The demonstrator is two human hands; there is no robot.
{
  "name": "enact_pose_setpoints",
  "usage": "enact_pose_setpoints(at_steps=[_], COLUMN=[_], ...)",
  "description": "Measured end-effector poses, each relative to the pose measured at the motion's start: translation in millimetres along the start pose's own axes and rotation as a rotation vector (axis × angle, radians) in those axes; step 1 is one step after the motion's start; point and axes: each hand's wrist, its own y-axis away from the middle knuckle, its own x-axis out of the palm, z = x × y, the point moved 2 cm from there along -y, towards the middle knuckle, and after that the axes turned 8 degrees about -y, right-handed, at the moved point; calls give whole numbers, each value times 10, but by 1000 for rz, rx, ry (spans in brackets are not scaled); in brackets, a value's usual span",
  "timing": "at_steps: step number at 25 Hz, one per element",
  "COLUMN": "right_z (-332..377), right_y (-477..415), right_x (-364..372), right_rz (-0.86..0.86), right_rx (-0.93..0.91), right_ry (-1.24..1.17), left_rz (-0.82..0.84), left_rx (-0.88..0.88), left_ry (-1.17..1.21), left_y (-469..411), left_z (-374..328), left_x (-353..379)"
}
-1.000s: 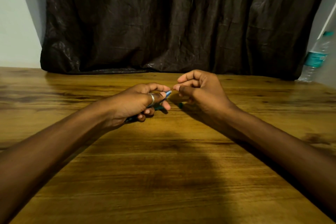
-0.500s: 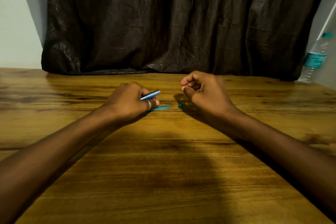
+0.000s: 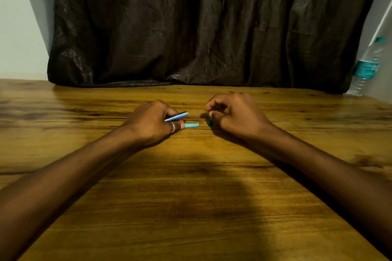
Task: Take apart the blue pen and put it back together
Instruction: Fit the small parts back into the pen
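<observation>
My left hand (image 3: 153, 124) rests on the wooden table (image 3: 191, 197) with its fingers closed on a blue pen barrel (image 3: 177, 116) that sticks out toward the right. Just below it a light turquoise pen piece (image 3: 191, 125) lies on the table, touching my left fingertips. A small dark teal part (image 3: 209, 122) sits on the table beside my right hand (image 3: 235, 115). That hand is loosely curled, thumb and forefinger close together; whether it pinches something small is not visible.
A dark crumpled curtain (image 3: 201, 27) hangs behind the table's far edge. A clear water bottle (image 3: 368, 68) with a teal label and cap stands at the far right corner. Both forearms lie across the table.
My left hand has drawn back to the left with the blue barrel, and the hands have separated. The turquoise piece now lies exposed on the table.
</observation>
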Motion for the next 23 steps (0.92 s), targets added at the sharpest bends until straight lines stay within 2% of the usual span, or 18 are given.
enact_pose_setpoints(at_steps=[4, 14, 16, 19, 23], right_z=[-9, -26, -21, 18, 88], right_y=[12, 23, 14, 15, 7], right_x=[29, 55, 66, 32, -19], right_rz=[111, 152, 68, -77, -112], right_rx=[10, 21, 131, 409, 474], right_ry=[58, 52, -181, -791, -1051], left_rz=[-7, -50, -38, -38, -35], left_rx=[-34, -128, -129, -132, -150], left_ry=[85, 370, 424, 523, 691], left_y=[8, -56, -55, -50, -42], left_z=[8, 73, 66, 18, -52], left_x=[20, 35, 31, 27, 35])
